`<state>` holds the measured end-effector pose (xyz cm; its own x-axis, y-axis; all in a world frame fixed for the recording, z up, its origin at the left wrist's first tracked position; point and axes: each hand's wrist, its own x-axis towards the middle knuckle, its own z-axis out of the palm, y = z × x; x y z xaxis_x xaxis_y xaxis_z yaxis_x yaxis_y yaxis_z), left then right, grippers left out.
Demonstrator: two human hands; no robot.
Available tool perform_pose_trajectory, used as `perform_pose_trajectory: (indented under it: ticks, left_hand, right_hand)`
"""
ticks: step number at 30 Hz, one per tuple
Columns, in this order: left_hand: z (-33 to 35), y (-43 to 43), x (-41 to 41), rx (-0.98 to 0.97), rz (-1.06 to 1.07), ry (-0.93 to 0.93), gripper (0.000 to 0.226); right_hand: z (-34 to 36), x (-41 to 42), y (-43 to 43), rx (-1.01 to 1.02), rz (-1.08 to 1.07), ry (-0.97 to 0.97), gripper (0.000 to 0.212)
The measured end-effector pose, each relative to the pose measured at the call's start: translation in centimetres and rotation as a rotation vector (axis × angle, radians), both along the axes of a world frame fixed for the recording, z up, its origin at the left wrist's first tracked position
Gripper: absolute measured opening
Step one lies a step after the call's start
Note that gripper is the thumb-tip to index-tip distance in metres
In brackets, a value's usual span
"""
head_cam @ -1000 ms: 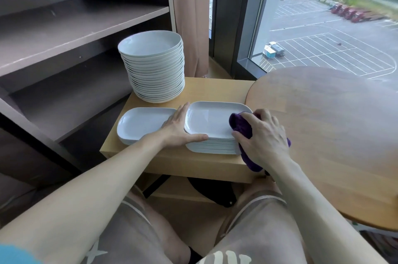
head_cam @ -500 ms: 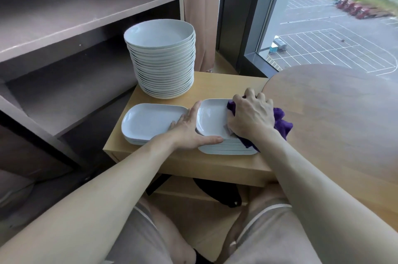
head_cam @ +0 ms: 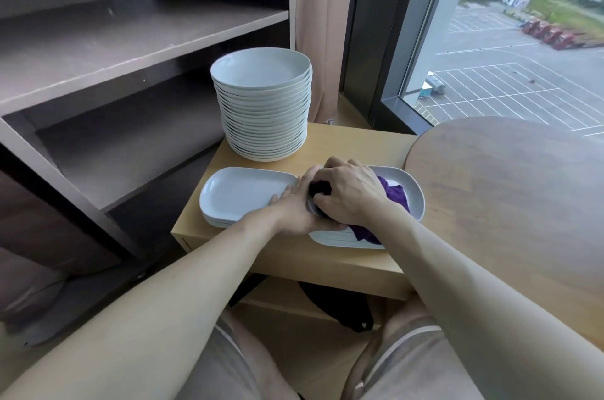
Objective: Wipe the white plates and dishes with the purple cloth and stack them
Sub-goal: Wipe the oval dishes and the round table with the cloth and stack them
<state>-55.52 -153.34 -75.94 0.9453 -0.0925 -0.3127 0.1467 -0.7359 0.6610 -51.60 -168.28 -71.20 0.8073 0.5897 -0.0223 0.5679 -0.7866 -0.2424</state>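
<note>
Right hand [head_cam: 349, 193] is clenched round a bunched purple cloth [head_cam: 394, 195], knuckles up, pressing it into the left end of the top dish of the right-hand stack of rectangular dishes [head_cam: 415, 203]. The cloth's loose tail trails across the dish floor toward the near rim. Left hand [head_cam: 294, 211] lies with fingers fairly straight against that stack's left end, thumb along the near rim, grasping nothing. I judge this a brace, so the stack does not slide under the wiping pressure. Step in hand, by my reading: wiping the top dish in place. Just beside it, touching or nearly so, sits a lower stack of rectangular dishes [head_cam: 242, 197], probably where wiped pieces go, though I cannot confirm this. Behind both stands 1 tall stack of round plates [head_cam: 264, 125], out of the arms' path. All 3 stacks rest on a small wooden table [head_cam: 327, 257], between a dark shelf unit [head_cam: 130, 40] and a round table [head_cam: 506, 203].
</note>
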Motion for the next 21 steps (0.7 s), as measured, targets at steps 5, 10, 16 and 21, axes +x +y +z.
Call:
perform_pose_trajectory:
  ticks: [5, 10, 16, 21]
  left_hand:
    - [0.9, 0.5, -0.3, 0.036, -0.039, 0.091, 0.133]
    - [1.1, 0.3, -0.4, 0.042, -0.027, 0.128, 0.136]
    - [1.0, 0.5, -0.5, 0.025, -0.008, 0.122, 0.131]
    - [0.8, 0.6, -0.3, 0.019, -0.002, 0.113, 0.138]
  right_hand:
    - [0.3, -0.7, -0.8, 0.011, 0.014, 0.075, 0.020]
    - [0.4, -1.6, -1.4, 0.000, -0.046, 0.091, 0.026]
    - [0.5, -2.2, -3.0, -0.002, -0.147, 0.080, 0.024]
    - [0.5, -2.6, -4.2, -0.022, -0.207, 0.041, 0.021]
